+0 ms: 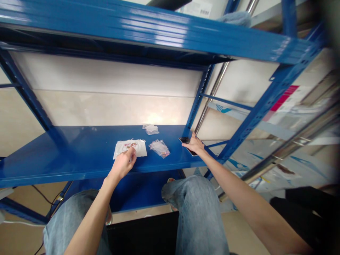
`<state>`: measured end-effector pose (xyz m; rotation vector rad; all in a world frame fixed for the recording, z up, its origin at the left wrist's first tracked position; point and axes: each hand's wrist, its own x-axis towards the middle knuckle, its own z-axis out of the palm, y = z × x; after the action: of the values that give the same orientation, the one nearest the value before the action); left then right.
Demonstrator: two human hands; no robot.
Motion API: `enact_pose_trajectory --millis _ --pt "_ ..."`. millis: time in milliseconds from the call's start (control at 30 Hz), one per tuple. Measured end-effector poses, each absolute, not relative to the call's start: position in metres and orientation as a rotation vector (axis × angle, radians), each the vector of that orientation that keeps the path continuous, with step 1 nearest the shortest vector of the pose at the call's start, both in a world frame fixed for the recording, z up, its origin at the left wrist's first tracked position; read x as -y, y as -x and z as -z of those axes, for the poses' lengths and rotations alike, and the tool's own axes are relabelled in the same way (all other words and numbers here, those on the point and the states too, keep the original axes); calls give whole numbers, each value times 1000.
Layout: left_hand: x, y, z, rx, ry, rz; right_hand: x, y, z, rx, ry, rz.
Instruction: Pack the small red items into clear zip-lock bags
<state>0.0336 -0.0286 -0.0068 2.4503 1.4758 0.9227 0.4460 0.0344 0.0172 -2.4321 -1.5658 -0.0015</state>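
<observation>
Left hand: the left hand [122, 163] reaches over the front part of the shelf, its fingertips [132, 151] on the right side of a white printed packet [138, 148]. The fingers are curled and close together, but I cannot tell whether they are pinching the packet or only touching it.

Right hand: the right hand [193, 144] is clenched around a black smartphone [185, 140], with the fingers across its upper edge. The phone is tilted and sits at the shelf's right end, near the upright post.

White packet: it lies flat on the shelf, directly under the left hand, with red lettering and small items on its face. The lettering is too small to read.

Plastic bags: a clear plastic bag [159, 148] with small pink and gold pieces inside lies just right of the white packet. A second crumpled clear bag [151, 129] lies behind them, near the wall.

Shelf: the blue steel shelf [66, 159] carries all these things, with a matching blue upper shelf [132, 30] overhead.

Surroundings: a chrome pole [212, 95] rises behind the right upright, and a pale wall [106, 92] stands behind the shelf.

Person: knees in light blue jeans [198, 216] show below the shelf.
</observation>
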Motion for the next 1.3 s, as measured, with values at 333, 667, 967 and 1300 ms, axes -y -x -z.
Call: enact_pose_trajectory --millis 333,667,967,1300 --pt "19 1 -2 -1867 -2207 -1108 -36 -383 -33 1752 2112 183" --pt "18 0 3 -1886 -2037 -1193 -38 -231 -15 2147 1320 12" --pt "18 -28 -1 -736 -1027 -1516 -57 -185 15 2107 1311 11" --pt "20 -38 6 -615 -917 -1435 -66 -188 29 2114 1383 39"
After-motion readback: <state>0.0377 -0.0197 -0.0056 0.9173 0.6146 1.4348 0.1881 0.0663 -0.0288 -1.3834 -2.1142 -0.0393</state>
